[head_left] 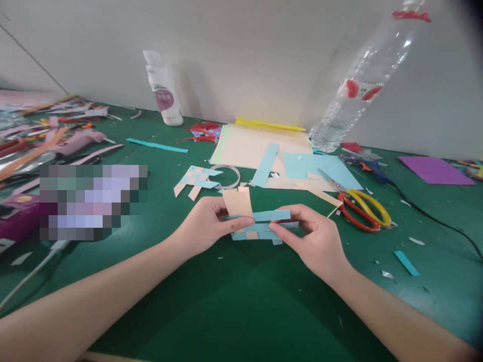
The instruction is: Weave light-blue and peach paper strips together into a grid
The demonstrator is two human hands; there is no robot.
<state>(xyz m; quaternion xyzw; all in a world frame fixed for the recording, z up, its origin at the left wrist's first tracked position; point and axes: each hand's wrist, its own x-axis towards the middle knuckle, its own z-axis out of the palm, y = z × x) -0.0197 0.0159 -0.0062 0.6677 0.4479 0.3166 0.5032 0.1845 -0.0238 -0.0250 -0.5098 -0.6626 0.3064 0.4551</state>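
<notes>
Between my hands, above the green table, is a small weave of cream and light-blue paper strips [252,231]. My left hand [211,221] pinches its left side, thumb in front. Cream strip ends [239,201] stick up beside that thumb. With thumb and fingers, my right hand [315,239] grips the right ends of the blue strips. One blue strip [272,215] lies across the cream ones, between both hands. Behind my left hand, another woven paper piece [198,177] in the same colours lies next to a roll of tape [238,176].
Scissors [358,208] with red and yellow handles lie right of my hands. Behind are cream sheets [245,143], light-blue paper [320,168], a white bottle [164,95] and a tilted clear plastic bottle [358,90]. A blurred-out device [92,201] and paper scraps lie left.
</notes>
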